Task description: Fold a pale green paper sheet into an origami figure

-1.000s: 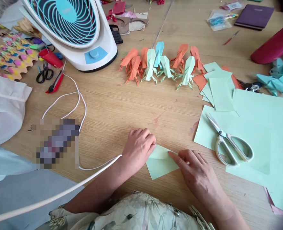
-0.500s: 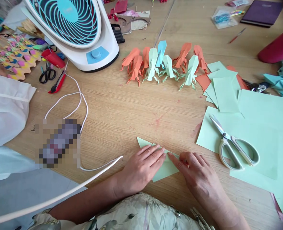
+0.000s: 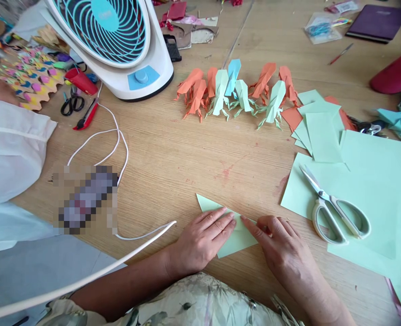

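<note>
A folded piece of light green paper [image 3: 233,243] lies on the table right in front of me, with a pointed corner at its upper left. My left hand [image 3: 200,240] rests flat across it, fingers stretched out and holding nothing. At the paper's right edge is my right hand [image 3: 283,246], its index finger laid along the upper edge and its other fingers curled in. The right thumb is hidden beneath the hand, where the paper's right corner also disappears. White-handled scissors [image 3: 330,201] lie with blades apart on larger green sheets [image 3: 373,181] to the right.
Several folded paper figures [image 3: 220,93] stand at the back, near a stack of small green papers [image 3: 324,136]. A white and blue fan [image 3: 142,81] stands back left. A pale cable [image 3: 118,262] crosses at left. A person's white sleeve [image 3: 13,145] shows there.
The whole view has shifted slightly to the right. My left fingers have slid a little on the green paper, baring more of its upper left. My right index finger still touches the edge.
</note>
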Demonstrator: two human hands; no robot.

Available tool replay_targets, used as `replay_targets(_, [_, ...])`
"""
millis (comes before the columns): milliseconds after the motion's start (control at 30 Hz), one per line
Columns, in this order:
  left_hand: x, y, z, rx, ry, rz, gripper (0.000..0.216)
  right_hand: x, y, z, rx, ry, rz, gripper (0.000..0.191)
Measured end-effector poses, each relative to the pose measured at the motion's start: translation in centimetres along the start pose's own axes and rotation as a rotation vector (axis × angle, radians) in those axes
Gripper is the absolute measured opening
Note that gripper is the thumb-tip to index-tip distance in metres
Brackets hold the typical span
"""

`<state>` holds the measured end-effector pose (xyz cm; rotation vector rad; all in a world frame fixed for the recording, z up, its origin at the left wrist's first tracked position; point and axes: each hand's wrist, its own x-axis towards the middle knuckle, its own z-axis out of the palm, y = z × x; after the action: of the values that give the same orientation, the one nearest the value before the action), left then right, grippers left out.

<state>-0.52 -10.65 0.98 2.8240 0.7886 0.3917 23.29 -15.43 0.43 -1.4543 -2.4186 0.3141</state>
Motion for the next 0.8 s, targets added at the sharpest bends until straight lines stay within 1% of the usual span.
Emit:
replay_targets(333, [0.0,0.1,0.0,0.032,-0.007,0.006,0.042,0.1,0.2,0.1,-0.005,0.016,-0.011,0.047])
replay_targets(467, [0.0,0.3,0.1,0.084,-0.009,0.012,0.041,0.1,0.1,0.1,-0.022,0.022,-0.021,0.047])
replay_targets(600, [0.0,0.7,0.4,0.154,0.017,-0.002,0.040,0.2,0.0,0.1,-0.024,0.010,-0.021,0.047])
replay_targets(667, [-0.1,0.9,0.6,0.190,0.037,-0.015,0.039,0.2,0.1,-0.2,0.022,0.012,-0.004,0.046])
replay_targets(733, [-0.1,1.1,0.7,0.221,0.044,-0.021,0.038,0.2,0.4,-0.7,0.153,0.016,0.042,0.044])
replay_targets(800, [-0.1,1.2,0.8,0.245,0.029,-0.017,0.037,0.1,0.5,-1.4,0.296,0.068,0.119,0.044])
